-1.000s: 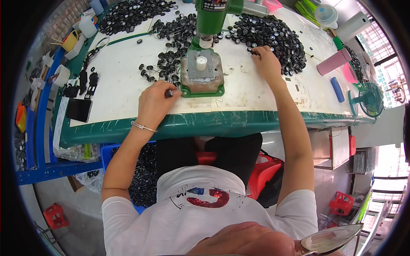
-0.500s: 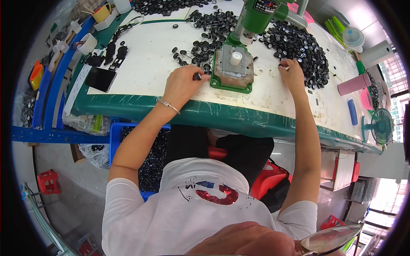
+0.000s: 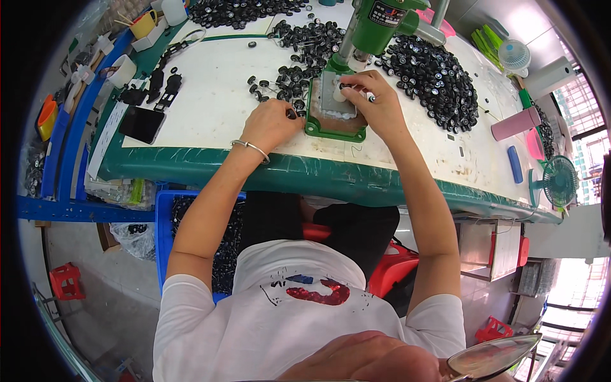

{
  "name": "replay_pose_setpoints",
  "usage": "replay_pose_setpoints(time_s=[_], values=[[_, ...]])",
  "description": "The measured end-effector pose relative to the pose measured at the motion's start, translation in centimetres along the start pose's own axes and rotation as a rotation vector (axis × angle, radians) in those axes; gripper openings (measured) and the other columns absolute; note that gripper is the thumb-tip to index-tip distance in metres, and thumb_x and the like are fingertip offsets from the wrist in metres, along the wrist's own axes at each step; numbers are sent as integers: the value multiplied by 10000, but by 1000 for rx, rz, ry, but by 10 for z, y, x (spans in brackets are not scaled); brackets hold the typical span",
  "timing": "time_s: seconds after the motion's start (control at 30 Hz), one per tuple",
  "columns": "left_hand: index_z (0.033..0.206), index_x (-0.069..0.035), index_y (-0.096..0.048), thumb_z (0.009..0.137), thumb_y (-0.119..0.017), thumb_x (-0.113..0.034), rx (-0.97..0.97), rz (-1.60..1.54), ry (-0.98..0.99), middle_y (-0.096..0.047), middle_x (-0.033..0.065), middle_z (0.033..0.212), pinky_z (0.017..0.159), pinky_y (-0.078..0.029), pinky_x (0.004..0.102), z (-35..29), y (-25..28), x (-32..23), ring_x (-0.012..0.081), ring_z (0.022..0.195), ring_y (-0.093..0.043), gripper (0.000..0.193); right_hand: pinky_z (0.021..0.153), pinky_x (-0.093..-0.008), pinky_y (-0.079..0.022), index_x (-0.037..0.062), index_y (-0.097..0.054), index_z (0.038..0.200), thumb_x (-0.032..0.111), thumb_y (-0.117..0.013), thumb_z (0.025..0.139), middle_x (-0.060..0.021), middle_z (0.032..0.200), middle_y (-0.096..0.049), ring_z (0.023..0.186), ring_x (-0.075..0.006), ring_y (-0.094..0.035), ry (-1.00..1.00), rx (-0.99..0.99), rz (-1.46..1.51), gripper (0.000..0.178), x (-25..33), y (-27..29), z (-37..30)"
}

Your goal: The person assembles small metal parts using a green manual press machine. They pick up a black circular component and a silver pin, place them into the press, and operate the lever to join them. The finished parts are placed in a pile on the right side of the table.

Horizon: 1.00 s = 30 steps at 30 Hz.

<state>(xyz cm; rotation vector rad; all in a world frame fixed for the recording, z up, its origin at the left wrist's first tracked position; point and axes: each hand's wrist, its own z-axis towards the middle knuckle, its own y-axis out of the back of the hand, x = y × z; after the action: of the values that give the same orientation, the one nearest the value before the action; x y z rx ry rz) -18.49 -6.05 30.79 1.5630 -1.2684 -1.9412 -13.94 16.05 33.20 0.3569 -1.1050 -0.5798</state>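
Note:
My left hand point(image 3: 270, 126) is closed by the left side of the green press base point(image 3: 336, 132), with a small black wheel point(image 3: 291, 114) between its fingers. Over the base, my right hand point(image 3: 382, 105) pinches another black wheel point(image 3: 345, 86) at the top of the white cylindrical post point(image 3: 338, 94). One more small dark wheel point(image 3: 372, 98) shows against the right fingers. The green hand press point(image 3: 375, 28) stands above, its ram just behind my right hand. Whether the pinched wheel touches the post cannot be made out.
A big heap of black wheels point(image 3: 439, 86) lies right of the press. Wheels on metal axles point(image 3: 273, 86) are scattered to its left. Farther left are a black phone point(image 3: 142, 124) and black plastic parts point(image 3: 167, 95). A pink cylinder point(image 3: 515, 123) and green fan point(image 3: 560, 181) stand right.
My right hand has moved left from the wheel heap to the post on the press, bringing a wheel. The left hand stays beside the base with its wheel. The whole view has shifted slightly.

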Motion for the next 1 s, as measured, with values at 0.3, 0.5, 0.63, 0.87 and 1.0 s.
replay_pose_setpoints(time_s=[0.3, 0.5, 0.63, 0.87, 1.0], values=[[843, -10, -701, 734, -669, -303, -146, 84, -16, -670, 198, 804, 717, -516, 430, 3, -10, 2, 365, 778, -644, 315, 797, -297, -464, 89, -668, 1096, 194, -698, 796, -56, 1019, -562, 885, -156, -565, -126, 38, 80, 319, -7, -4, 0], [809, -24, -701, 732, -740, -195, -218, -236, -180, -662, 97, 736, 541, -455, 284, -3, -1, 23, 161, 564, -592, 192, 770, -259, -468, 64, -639, 1136, 160, -685, 832, -38, 1034, -582, 848, -121, -567, -70, -85, 140, 323, -15, 18, -8], [858, -19, -710, 771, -750, -123, -36, -805, -46, -641, 5, 711, 503, -409, 199, -7, 14, 11, 59, 562, -561, 141, 776, -229, -467, 55, -649, 1137, 186, -623, 899, -17, 1053, -642, 862, -80, -583, -219, -219, 252, 273, -17, 70, 11], [913, -45, -703, 798, -736, -123, 11, -1003, -166, -594, -14, 658, 450, -311, 182, 31, 3, -39, 34, 508, -446, 142, 992, -336, -391, -59, -509, 1242, 295, -402, 1000, -116, 1196, -590, 1068, -183, -552, -62, -188, 574, 442, 42, 149, 105], [931, -39, -708, 767, -768, -145, 50, -993, -234, -635, -6, 721, 569, -403, 203, 51, -7, -56, 42, 631, -502, 204, 640, -310, -503, 45, -607, 969, 345, -555, 945, -59, 836, -601, 710, -151, -564, -21, -308, 657, 306, 79, 184, 153]])
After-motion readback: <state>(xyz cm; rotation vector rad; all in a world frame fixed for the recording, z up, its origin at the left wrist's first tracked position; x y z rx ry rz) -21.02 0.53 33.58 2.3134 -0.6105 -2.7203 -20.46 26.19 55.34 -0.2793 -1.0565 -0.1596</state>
